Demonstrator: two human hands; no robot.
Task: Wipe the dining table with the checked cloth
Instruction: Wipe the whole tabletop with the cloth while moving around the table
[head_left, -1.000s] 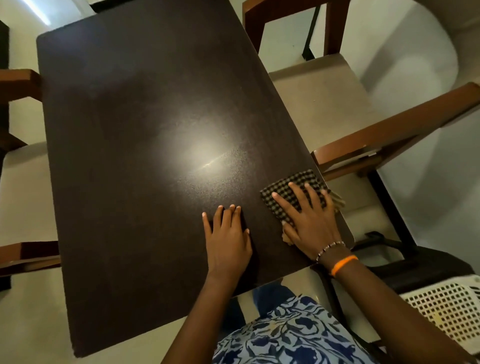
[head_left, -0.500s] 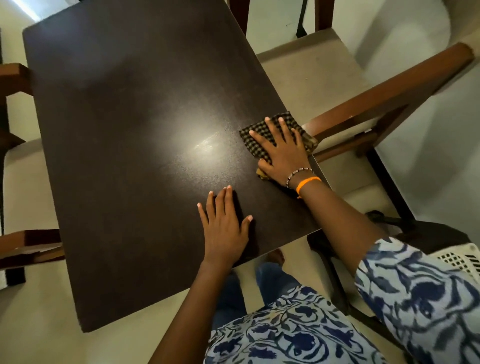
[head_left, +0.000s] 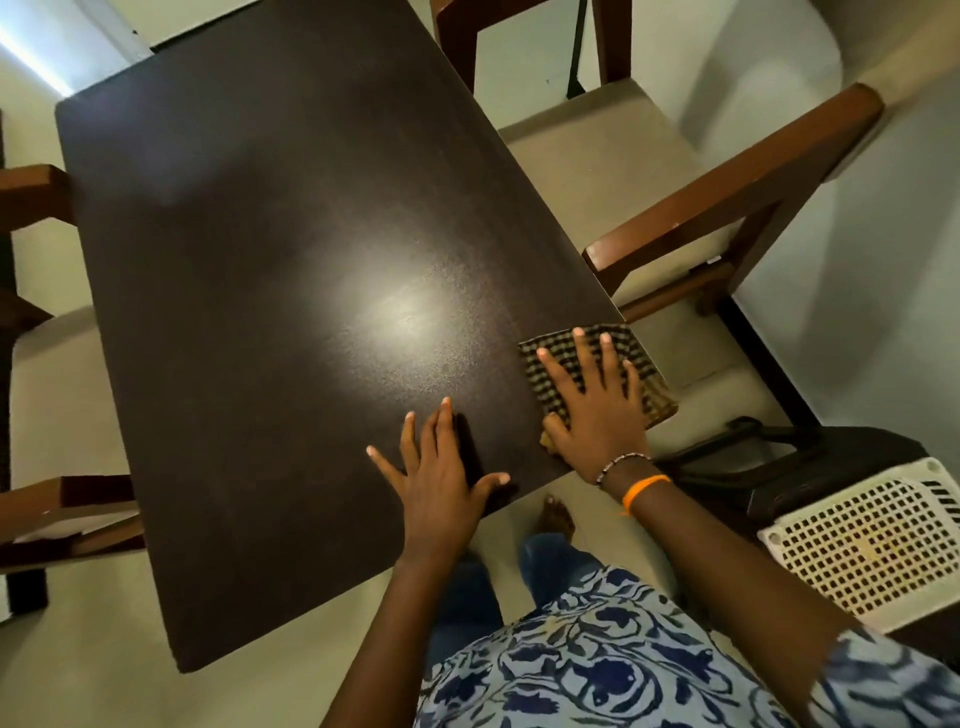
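Where the dark dining table (head_left: 270, 312) catches a patch of glare, I see wooden chairs (head_left: 727, 202) around it on a pale floor, and a white perforated basket (head_left: 862, 545) at lower right. My right hand (head_left: 597, 410) lies flat with fingers spread, pressing the checked cloth (head_left: 649, 364) at the table's right edge. My left hand (head_left: 441, 478) rests open on the bare tabletop near the front edge, fingers splayed.

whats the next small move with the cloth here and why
Probably slide the right hand, flat on the checked cloth, leftward across the dining table. The cloth sits at the table's right edge, one corner hanging over it, near the near corner, so most of the dark top lies to its left and beyond. The left hand rests flat on the table and can brace.
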